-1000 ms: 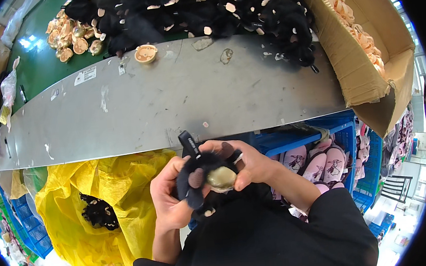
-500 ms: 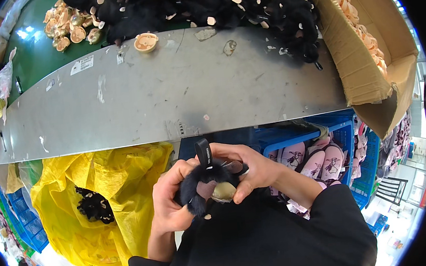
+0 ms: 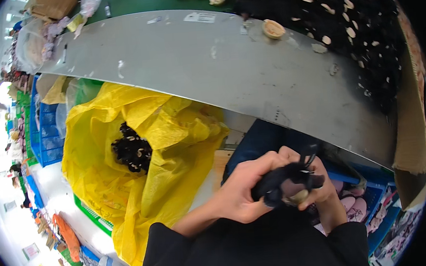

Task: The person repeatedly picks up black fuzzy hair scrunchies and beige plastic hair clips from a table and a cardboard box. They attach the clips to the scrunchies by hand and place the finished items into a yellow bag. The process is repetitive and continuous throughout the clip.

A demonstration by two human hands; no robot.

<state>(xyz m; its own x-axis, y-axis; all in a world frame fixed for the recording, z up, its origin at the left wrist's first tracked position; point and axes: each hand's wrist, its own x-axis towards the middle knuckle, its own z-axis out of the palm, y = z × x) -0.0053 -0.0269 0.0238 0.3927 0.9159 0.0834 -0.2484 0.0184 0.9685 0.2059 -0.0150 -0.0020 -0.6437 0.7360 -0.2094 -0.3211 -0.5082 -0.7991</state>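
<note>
Low in front of my body, a small black plush toy [image 3: 274, 184] sits between both hands, with a dusky pink patch and a pale gold rounded piece on its near side. My left hand [image 3: 243, 191] is wrapped round its left side, thumb low along the fur. Closed on the right side is my right hand [image 3: 319, 177], its fingertips near the gold piece. A dark strap loop [image 3: 309, 157] sticks up from the toy's top, blurred. Some fingers are hidden behind the fur.
A grey metal tabletop [image 3: 176, 55] carries a heap of black plush pieces [image 3: 324, 17] and a peach-gold cup-shaped part [image 3: 273, 29]. Left of me hangs a yellow bag [image 3: 173, 136] holding black pieces. A cardboard box [image 3: 410, 141] and blue crate [image 3: 375, 197] with pink items stand right.
My view has swung left, so table and yellow bag appear further right. The toy has tilted in my hands, its loop leaning right, and both hands still hold it.
</note>
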